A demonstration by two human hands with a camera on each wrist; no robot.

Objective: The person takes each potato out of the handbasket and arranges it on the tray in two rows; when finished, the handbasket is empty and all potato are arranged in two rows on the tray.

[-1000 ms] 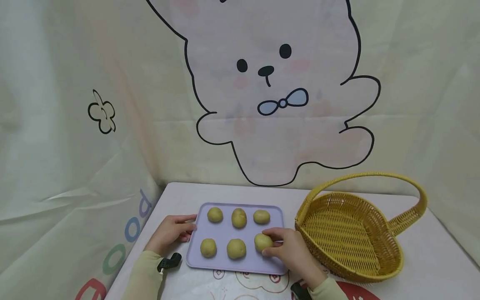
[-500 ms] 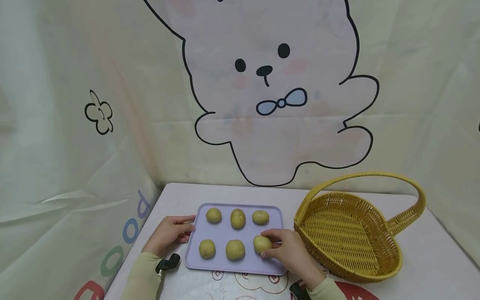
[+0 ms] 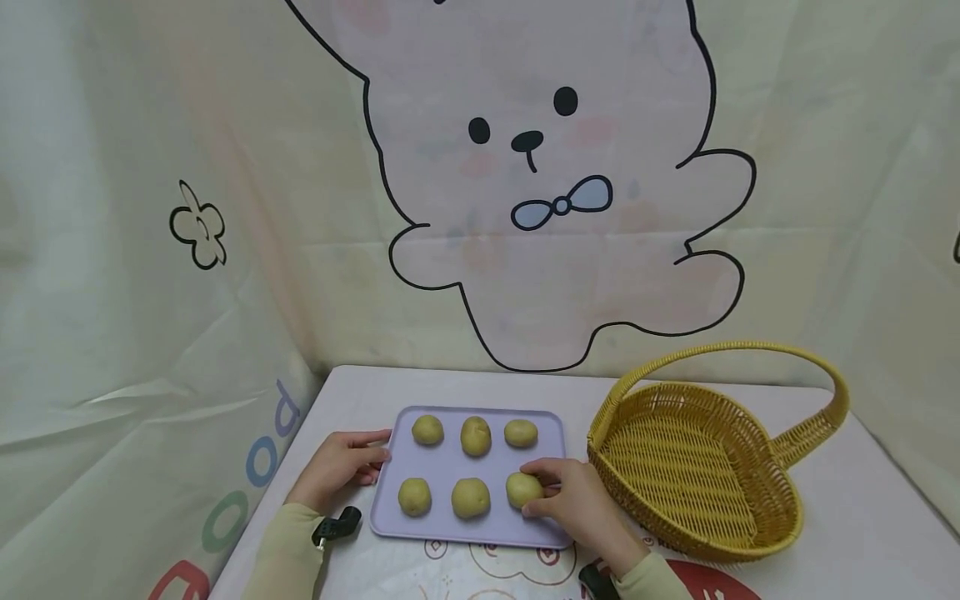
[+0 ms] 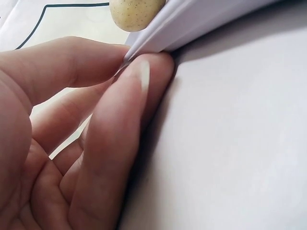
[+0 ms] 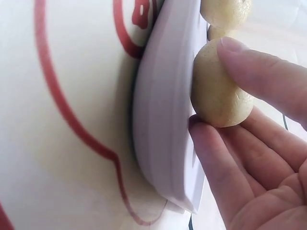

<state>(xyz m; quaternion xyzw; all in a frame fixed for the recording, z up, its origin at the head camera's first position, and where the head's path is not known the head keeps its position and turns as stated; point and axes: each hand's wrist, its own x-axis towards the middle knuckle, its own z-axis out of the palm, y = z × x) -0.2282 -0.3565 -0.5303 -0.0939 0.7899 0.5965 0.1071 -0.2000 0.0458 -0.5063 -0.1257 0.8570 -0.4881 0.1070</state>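
On a lilac tray (image 3: 442, 469) lie potatoes in two rows of three. My right hand (image 3: 581, 500) holds the front right potato (image 3: 522, 490) between thumb and fingers. In the right wrist view that potato (image 5: 211, 88) sits low against the tray (image 5: 165, 96), the thumb on one side and fingertips at its lower end. At the tray's left edge, my left hand (image 3: 341, 467) pinches the rim. Its thumb and index finger meet there in the left wrist view, with the tray edge (image 4: 158, 33) between them and another potato (image 4: 134, 14) just beyond.
A yellow wicker basket (image 3: 693, 475) with a tall handle stands right of the tray, close to my right wrist. White cloth with red drawings covers the table (image 3: 450, 383). Behind it hangs a curtain (image 3: 562, 275) with a cartoon bear.
Both hands, the potatoes and the tray keep their places. Only the head view has shifted very slightly.
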